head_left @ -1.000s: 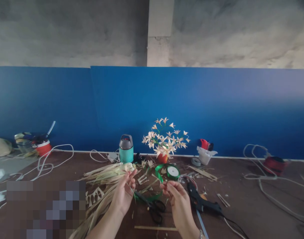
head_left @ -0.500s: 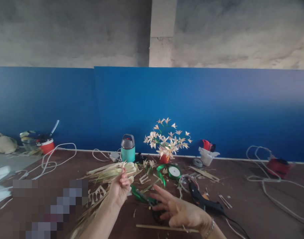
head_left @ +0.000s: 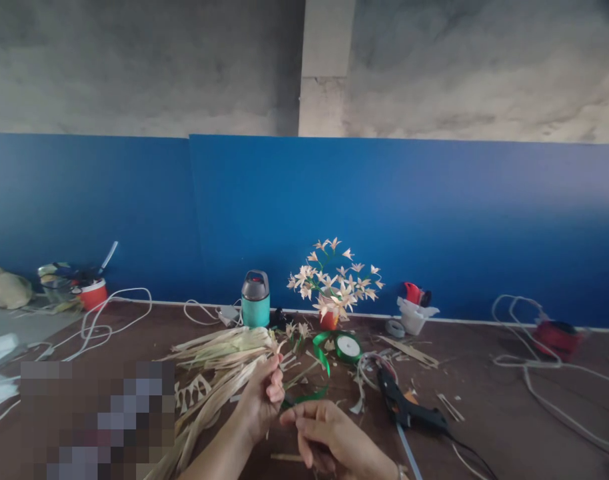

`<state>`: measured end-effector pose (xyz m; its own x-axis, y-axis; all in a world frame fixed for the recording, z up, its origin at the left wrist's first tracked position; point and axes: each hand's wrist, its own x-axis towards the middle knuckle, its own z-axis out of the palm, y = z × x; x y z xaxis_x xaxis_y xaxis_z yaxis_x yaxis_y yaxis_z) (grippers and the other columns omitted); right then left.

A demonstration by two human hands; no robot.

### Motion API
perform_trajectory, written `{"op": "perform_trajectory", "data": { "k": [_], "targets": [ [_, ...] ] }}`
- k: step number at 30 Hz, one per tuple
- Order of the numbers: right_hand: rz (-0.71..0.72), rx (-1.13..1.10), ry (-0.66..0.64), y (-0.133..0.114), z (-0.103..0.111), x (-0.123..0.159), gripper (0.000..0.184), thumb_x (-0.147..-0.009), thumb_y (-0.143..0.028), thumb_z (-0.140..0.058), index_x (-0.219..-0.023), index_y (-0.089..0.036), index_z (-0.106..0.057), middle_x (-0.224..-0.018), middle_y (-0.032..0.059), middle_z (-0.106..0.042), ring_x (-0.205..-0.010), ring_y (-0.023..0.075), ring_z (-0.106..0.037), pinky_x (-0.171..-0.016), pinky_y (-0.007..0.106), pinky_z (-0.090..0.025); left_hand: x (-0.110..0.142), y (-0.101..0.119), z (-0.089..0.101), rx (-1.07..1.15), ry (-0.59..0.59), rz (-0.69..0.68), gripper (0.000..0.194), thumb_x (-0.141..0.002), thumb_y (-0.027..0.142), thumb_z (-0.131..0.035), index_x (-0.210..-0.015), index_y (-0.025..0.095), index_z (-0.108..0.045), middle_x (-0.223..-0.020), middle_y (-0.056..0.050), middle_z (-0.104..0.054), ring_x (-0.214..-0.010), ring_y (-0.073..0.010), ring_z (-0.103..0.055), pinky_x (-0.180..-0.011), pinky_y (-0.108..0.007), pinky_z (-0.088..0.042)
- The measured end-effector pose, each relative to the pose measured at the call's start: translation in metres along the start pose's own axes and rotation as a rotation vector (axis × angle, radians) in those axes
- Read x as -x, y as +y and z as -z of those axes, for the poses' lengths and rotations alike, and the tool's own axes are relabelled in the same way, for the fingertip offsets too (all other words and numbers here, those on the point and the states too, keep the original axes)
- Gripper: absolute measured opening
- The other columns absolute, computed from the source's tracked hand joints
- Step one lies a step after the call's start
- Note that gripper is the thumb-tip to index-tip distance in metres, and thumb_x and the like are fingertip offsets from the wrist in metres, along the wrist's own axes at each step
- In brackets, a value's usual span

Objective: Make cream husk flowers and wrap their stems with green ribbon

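Head view: short of bench's (head_left: 484,400) back edge, our left hand (head_left: 264,397) pinches a flower (head_left: 278,346); right hand (head_left: 332,433), spread earlier, now curls fingers by scissors (head_left: 289,403), grip unclear.

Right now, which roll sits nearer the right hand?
The green ribbon spool: white-faced, green ribbon curling at its left, nearer the right hand. The grey tape roll lies farther back, beside the white tub.

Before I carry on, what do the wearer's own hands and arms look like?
The left hand and right hand are both ungloved. The left forearm shows no sleeve. A silvery band circles the right wrist, too cut off to tell bracelet from watch. No rings or markings stand out.
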<state>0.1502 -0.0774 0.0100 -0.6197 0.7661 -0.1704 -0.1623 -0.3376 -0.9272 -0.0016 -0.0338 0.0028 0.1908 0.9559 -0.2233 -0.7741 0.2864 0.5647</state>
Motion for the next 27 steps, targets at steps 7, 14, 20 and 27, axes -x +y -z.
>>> {"op": "perform_trajectory", "data": {
  "k": [7,14,20,27],
  "targets": [
    [0.004,0.005,0.077,-0.007,0.002,0.005,0.028,-0.073,-0.03,-0.056,-0.09,-0.009,-0.062,-0.04,-0.0064,-0.052,-0.025,0.0001,-0.023,-0.028,0.016,-0.01,-0.001,0.004,0.003,-0.051,0.023,0.015,0.006,-0.076,0.018,-0.059,-0.079,0.014,-0.056,-0.092,-0.008,-0.067,-0.054,-0.0065,-0.058,-0.036,-0.013,-0.035],
    [0.024,-0.016,0.059,-0.002,-0.002,0.003,0.034,-0.072,-0.034,-0.058,-0.096,-0.009,-0.058,-0.041,-0.0061,-0.054,-0.024,0.0015,-0.028,-0.026,0.016,-0.012,-0.002,-0.002,0.006,0.016,-0.056,0.022,0.006,-0.079,0.016,-0.058,-0.082,0.012,-0.061,-0.074,-0.004,-0.066,-0.061,-0.0097,-0.06,-0.053,-0.018,-0.045],
    [0.036,0.001,0.044,0.002,-0.001,0.002,0.032,-0.073,-0.033,-0.057,-0.096,-0.01,-0.057,-0.042,-0.0058,-0.055,-0.024,0.0016,-0.029,-0.027,0.015,-0.014,0.001,-0.002,0.003,0.005,-0.056,0.045,0.007,-0.078,0.015,-0.058,-0.08,0.011,-0.063,-0.071,-0.004,-0.065,-0.059,-0.009,-0.06,-0.053,-0.018,-0.044],
    [0.02,0.028,0.04,0.001,-0.002,0.002,0.029,-0.072,-0.032,-0.056,-0.092,-0.011,-0.058,-0.042,-0.0062,-0.054,-0.024,0.0017,-0.028,-0.028,0.016,-0.013,0.005,-0.004,0.002,0.009,-0.072,0.064,0.007,-0.078,0.015,-0.059,-0.081,0.011,-0.064,-0.07,-0.003,-0.064,-0.058,-0.0091,-0.058,-0.053,-0.018,-0.044]
  ]
}}
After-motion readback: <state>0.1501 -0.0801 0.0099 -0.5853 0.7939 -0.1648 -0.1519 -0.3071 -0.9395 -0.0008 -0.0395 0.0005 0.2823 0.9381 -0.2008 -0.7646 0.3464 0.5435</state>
